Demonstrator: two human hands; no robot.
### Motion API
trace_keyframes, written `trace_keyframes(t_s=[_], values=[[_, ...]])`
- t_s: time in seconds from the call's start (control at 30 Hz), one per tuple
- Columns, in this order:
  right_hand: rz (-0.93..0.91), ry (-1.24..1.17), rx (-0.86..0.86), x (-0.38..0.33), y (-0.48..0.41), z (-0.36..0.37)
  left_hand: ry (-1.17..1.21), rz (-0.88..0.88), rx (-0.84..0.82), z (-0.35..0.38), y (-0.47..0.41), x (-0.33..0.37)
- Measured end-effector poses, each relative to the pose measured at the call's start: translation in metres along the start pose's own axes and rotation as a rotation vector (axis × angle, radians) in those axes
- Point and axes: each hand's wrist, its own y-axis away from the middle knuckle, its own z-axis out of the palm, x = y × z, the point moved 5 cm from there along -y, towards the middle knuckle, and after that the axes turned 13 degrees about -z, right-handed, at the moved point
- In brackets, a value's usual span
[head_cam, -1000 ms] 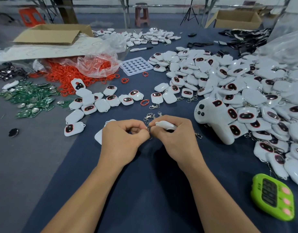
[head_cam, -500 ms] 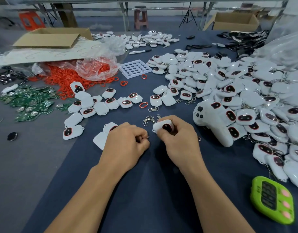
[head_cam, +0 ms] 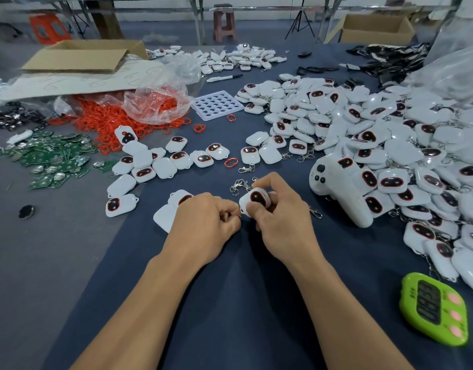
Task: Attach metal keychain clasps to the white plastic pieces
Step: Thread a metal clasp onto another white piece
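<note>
Clutter covers the dark blue table, and the two hands meet near the middle of its near edge. The right hand grips a white plastic piece, thumb across its lower face and fingers curled round behind, with the dark oval window turned up. The left hand is curled tight, its fingertips pinching a metal clasp right against the piece's lower left corner. Only a glint of it shows, so I cannot tell whether it is hooked in.

Just beyond the held piece, loose clasps lie on the cloth. Toward the right edge a big heap of white pieces is piled, with a white controller lying against its near side. A smaller scatter of pieces sits left of centre. Orange rings spill from a clear bag toward the far left. Green circuit boards lie by the left edge, and a green timer rests at the near right corner.
</note>
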Motion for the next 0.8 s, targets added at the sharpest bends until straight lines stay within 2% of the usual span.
trace_keyframes(t_s=[0.27, 0.8], values=[[-0.009, -0.004, 0.038, -0.0013, -0.0002, -0.0014, -0.052, 0.008, 0.003, -0.0016, 0.0020, 0.0055], [-0.031, 0.078, -0.016, -0.0058, 0.0008, 0.0004, -0.189, 0.011, 0.062, -0.0013, 0.0059, 0.0105]])
